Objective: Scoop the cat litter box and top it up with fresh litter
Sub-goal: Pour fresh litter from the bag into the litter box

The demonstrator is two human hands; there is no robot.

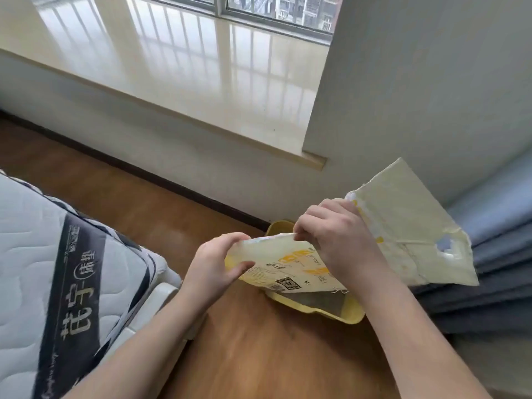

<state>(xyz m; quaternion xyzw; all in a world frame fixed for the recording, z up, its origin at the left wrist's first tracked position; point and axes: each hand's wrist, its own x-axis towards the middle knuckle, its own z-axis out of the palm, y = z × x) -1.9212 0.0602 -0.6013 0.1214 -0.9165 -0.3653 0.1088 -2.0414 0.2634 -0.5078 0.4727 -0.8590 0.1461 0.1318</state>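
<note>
From the head view, your left hand (214, 264) pinches the near left edge of the litter bag (403, 226), thumb under and fingers over it. Your right hand (335, 236) has its grip curled round the bag's middle, at three o'clock from the left. The bag hangs over the yellow litter box (331, 311), which sits on the wooden floor (259, 355) at five o'clock of the frame. A mattress (57, 283) lies at eight o'clock.
</note>
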